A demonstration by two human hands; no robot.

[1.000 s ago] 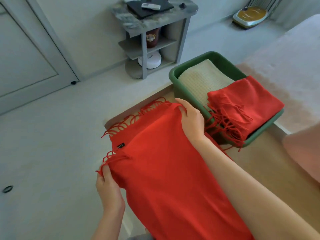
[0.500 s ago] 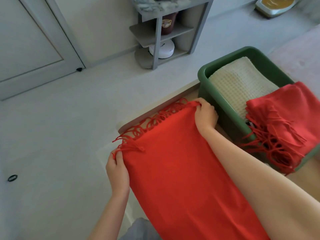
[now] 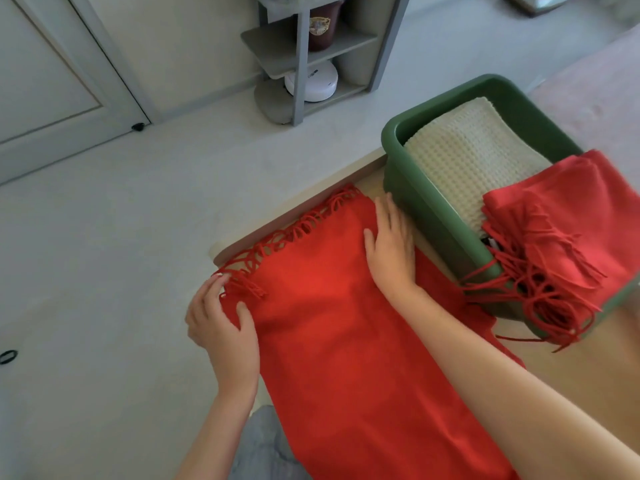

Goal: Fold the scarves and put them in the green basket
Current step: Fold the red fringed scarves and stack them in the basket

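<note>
1. The red scarf (image 3: 346,334) is laid lengthwise on the table (image 3: 602,368). Its fringed end is spread along the far table edge, just beyond the fingertips of both hands, and its near end is cut off at the bottom of the view
2. The left hand (image 3: 221,327) is clamped on the scarf's left corner. The thumb is pressed on top of the cloth, the fingers are bent over the side edge, and the fingertips are touching the fringe
3. The right hand (image 3: 389,251) is laid flat on the scarf close to its right edge. The fingers are straight and slightly apart, nothing is gripped, and the fingertips stop short of the fringe
4. The green basket (image 3: 433,209) is set just to the right of the right fingers. Whether its wall is touched by the little finger cannot be told
5. Inside the basket, a cream waffle cloth (image 3: 467,157) is seen beyond the fingertips. A folded red scarf (image 3: 571,216) is stacked on it nearer the wrist, with its fringe hung over the rim
6. Left of the left fingers the table edge is met at once, and open floor (image 3: 121,271) is found beyond it. Only a thin strip of table is left between the right fingers and the basket
7. A shelf unit (image 3: 301,64) is placed well beyond the fingertips, against the wall
</note>
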